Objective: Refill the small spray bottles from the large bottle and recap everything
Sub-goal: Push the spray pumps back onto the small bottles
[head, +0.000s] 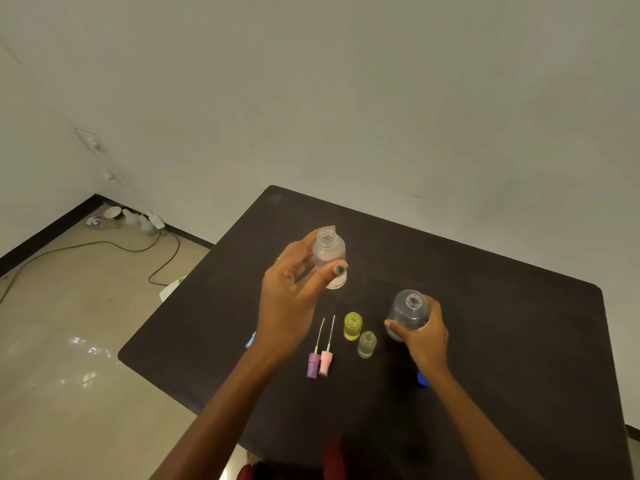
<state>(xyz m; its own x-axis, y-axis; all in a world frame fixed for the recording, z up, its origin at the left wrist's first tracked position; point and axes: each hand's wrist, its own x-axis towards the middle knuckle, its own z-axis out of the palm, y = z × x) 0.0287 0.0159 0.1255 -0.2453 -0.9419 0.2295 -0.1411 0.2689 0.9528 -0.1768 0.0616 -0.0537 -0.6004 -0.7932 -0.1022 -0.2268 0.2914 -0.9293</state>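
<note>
My left hand [294,292] holds a small clear bottle [329,254] upright above the dark table [502,341], its neck uncapped, thumb across its front. Farther right, my right hand [420,336] grips the large clear bottle [408,311], which stands on the table with its mouth uncovered. Between the hands stand a small yellow bottle [352,326] and a small clear bottle [367,344], both without tops. A purple spray top [314,362] and a pink spray top [326,360] lie beside each other with their tubes pointing away from me. A blue cap [422,379] shows behind my right wrist.
A light blue piece [251,339] peeks out beside my left wrist at the table's left edge. On the floor at left run a black cable [104,242] and some litter in the corner [114,216]. A white and green object [171,289] sits below the table edge.
</note>
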